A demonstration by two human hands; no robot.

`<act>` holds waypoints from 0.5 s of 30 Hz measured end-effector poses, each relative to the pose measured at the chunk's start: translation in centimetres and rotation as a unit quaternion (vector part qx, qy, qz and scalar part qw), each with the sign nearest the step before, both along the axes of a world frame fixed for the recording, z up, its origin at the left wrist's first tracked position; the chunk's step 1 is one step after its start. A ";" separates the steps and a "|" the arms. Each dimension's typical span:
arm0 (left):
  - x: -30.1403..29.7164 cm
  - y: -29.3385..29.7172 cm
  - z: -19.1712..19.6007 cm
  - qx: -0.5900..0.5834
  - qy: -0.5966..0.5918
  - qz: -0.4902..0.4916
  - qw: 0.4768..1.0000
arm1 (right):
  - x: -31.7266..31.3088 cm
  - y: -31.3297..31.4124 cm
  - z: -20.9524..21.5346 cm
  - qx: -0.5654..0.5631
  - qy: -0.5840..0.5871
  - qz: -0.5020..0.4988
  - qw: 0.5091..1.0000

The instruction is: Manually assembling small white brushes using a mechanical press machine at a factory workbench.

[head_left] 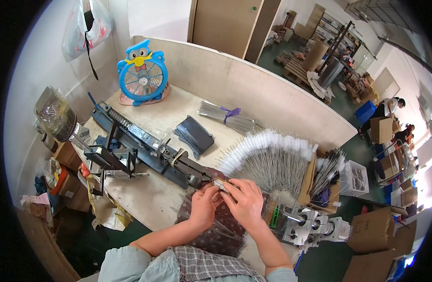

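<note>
Both my hands meet at the near end of a long black metal bench fixture [152,148]. My left hand [204,205] is closed, its fingertips pinched by the fixture's end; what they hold is hidden. My right hand [244,201] pinches a small white piece [219,183] between thumb and fingers, beside the left fingertips. Just beyond my right hand, many thin wire stems with white heads [267,155] lie fanned out on the table. A brown patterned cloth [230,223] lies under my hands, with loose thin wires on it.
A dark pouch [195,135] and a wire bundle with a purple tie [227,116] lie on the worktable [178,101]. Behind them stands a blue fan [143,80]. A hand-cranked device [110,157] is at left, a silver metal mechanism [314,229] at right. Co-workers [389,108] are far right.
</note>
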State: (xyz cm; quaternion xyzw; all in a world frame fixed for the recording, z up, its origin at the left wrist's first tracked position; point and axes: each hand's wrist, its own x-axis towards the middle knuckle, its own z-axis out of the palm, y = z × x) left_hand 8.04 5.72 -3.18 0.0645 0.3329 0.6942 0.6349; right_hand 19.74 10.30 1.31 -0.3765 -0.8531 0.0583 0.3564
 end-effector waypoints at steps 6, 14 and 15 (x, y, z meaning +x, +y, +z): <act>0.2 0.2 1.8 -0.030 0.034 -0.003 0.999 | 0.1 0.0 -0.1 -0.003 -0.006 -0.003 1.000; 0.0 0.0 0.1 -0.007 0.026 -0.011 1.000 | -0.3 0.0 -0.3 0.004 0.003 -0.009 1.000; 0.1 0.0 0.5 -0.008 0.027 -0.011 1.000 | -0.2 -0.1 -0.3 0.004 0.003 -0.010 1.000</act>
